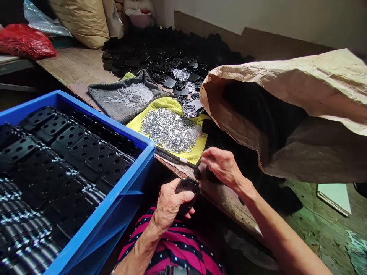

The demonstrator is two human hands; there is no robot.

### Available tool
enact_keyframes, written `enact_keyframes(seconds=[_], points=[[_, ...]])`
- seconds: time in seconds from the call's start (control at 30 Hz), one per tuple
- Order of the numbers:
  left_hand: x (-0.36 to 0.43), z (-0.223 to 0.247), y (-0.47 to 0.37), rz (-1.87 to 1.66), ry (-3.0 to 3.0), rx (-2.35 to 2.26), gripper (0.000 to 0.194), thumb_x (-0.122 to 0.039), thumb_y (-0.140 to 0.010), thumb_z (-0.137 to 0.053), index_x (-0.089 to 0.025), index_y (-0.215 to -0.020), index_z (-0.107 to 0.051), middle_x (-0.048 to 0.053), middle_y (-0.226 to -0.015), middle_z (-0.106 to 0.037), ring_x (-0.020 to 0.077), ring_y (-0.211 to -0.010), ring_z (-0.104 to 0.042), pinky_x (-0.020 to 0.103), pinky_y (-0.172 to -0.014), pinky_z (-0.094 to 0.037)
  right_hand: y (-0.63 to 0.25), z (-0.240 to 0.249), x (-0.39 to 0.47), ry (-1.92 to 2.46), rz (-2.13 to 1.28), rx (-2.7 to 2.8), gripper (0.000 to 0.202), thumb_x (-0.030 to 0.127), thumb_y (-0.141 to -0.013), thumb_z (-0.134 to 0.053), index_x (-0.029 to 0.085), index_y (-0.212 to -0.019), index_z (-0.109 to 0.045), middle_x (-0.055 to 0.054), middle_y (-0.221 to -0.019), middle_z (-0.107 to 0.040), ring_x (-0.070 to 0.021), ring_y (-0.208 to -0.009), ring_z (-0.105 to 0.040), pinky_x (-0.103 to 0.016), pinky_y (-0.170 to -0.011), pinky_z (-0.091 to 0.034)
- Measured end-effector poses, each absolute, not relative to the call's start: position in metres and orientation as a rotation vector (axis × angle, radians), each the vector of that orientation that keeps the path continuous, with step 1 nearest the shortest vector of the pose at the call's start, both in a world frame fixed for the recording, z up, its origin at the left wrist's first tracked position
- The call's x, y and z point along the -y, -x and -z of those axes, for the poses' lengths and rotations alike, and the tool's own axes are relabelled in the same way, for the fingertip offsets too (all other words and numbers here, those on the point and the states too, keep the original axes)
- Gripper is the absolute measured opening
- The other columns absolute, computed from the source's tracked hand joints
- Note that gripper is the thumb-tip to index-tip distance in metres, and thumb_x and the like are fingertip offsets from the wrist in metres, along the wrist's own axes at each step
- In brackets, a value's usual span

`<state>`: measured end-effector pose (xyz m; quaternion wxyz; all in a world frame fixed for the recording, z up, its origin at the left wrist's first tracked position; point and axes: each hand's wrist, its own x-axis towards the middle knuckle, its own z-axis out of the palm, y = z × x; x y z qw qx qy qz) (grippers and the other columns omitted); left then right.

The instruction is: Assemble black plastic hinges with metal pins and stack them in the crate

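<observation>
A small black plastic plate with holes point(187, 188) rests in my left hand point(168, 200), the thumb pressed over its face and the fingers curled beneath. Up and to the right, my right hand point(222, 165) has its fingertips pinched together at the corner of a yellow cloth point(163, 102). Whatever those fingertips may hold is too small to make out. On the yellow cloth lies a heap of small silvery metal pins point(169, 130). Just behind is a grey cloth point(107, 97) with short white pieces point(134, 94) on it.
A blue crate point(126, 187) on the left holds rows of black plates point(83, 152). Behind the cloths spreads a large pile of black pieces point(182, 78). An open-mouthed brown sack point(323, 152) lies at right. A red bag point(27, 41) sits far left.
</observation>
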<state>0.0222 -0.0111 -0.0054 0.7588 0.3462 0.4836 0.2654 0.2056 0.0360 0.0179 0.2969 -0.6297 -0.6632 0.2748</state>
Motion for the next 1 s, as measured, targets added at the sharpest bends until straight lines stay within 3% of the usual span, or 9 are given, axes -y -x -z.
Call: enact_keyframes(seconds=[0.13,0.27,0.37,0.47,0.63,0.8,0.9,1.0], points=[[0.000,0.000,-0.018,-0.577,-0.913,-1.240,0.022,-0.030,-0.066,-0.062,-0.016,-0.083,-0.058,-0.003,-0.056,-0.055,0.0165,-0.046,-0.061,0.024,-0.039,-0.047,-0.193,-0.007,-0.076,1.923,-0.456,2.078,0.007,0.017,-0.077,-0.057,0.015,-0.075,-0.064,-0.005,-0.081,-0.067,-0.0152,-0.074,-0.060,-0.024,-0.065,-0.040],[-0.008,0.002,-0.010,-0.625,-1.214,-1.362,0.010,-0.029,-0.070,-0.060,-0.019,-0.070,-0.057,-0.003,-0.053,-0.055,0.0136,-0.045,-0.057,0.022,-0.043,-0.042,-0.176,-0.008,-0.090,2.073,-0.399,2.181,0.014,0.018,-0.079,-0.053,0.014,-0.079,-0.066,-0.011,-0.087,-0.069,-0.0206,-0.080,-0.062,-0.026,-0.064,-0.039],[-0.013,0.004,-0.008,-0.643,-1.501,-1.453,0.009,-0.023,-0.073,-0.056,-0.020,-0.065,-0.054,-0.001,-0.054,-0.056,0.0134,-0.051,-0.055,0.023,-0.052,-0.040,-0.169,-0.013,-0.089,2.112,-0.366,2.250,0.015,0.012,-0.077,-0.050,0.013,-0.079,-0.065,-0.014,-0.089,-0.068,-0.0224,-0.080,-0.062,-0.027,-0.062,-0.038],[-0.017,0.003,-0.011,-0.530,-1.786,-1.529,0.009,-0.018,-0.076,-0.049,-0.020,-0.072,-0.057,0.003,-0.063,-0.061,0.0164,-0.061,-0.058,0.027,-0.060,-0.039,-0.167,-0.015,-0.088,2.102,-0.361,2.299,0.015,0.008,-0.072,-0.052,0.012,-0.080,-0.063,-0.015,-0.086,-0.066,-0.0226,-0.077,-0.062,-0.027,-0.061,-0.038],[-0.020,-0.002,-0.017,-0.308,-2.099,-1.478,0.020,-0.014,-0.080,-0.039,-0.018,-0.080,-0.058,0.009,-0.072,-0.063,0.0209,-0.068,-0.061,0.030,-0.061,-0.037,-0.178,-0.018,-0.076,2.052,-0.419,2.245,0.021,0.001,-0.070,-0.046,0.012,-0.081,-0.058,-0.011,-0.076,-0.063,-0.0187,-0.066,-0.058,-0.026,-0.056,-0.037],[-0.022,-0.007,-0.021,-0.164,-2.213,-1.449,0.025,-0.012,-0.082,-0.035,-0.018,-0.090,-0.058,0.009,-0.078,-0.065,0.0199,-0.069,-0.060,0.029,-0.061,-0.036,-0.185,-0.019,-0.037,1.672,-0.914,1.631,0.014,0.015,-0.077,-0.051,0.014,-0.090,-0.057,0.002,-0.060,-0.055,-0.0095,-0.048,-0.048,-0.022,-0.047,-0.038],[-0.022,-0.010,-0.025,-0.142,-2.254,-1.487,0.022,-0.011,-0.078,-0.039,-0.019,-0.089,-0.057,0.008,-0.079,-0.065,0.0210,-0.071,-0.060,0.030,-0.062,-0.035,-0.173,-0.017,-0.019,1.411,-1.186,1.107,0.014,0.024,-0.071,-0.062,0.014,-0.081,-0.062,0.005,-0.047,-0.048,-0.0077,-0.039,-0.041,-0.021,-0.038,-0.031],[-0.021,-0.017,-0.029,-0.065,-2.269,-1.528,0.022,-0.011,-0.079,-0.037,-0.018,-0.087,-0.056,0.009,-0.078,-0.066,0.0236,-0.071,-0.062,0.031,-0.061,-0.034,-0.162,-0.013,-0.013,1.371,-1.207,0.862,0.014,0.025,-0.065,-0.070,0.014,-0.071,-0.063,0.003,-0.050,-0.054,-0.0073,-0.039,-0.043,-0.020,-0.036,-0.029]])
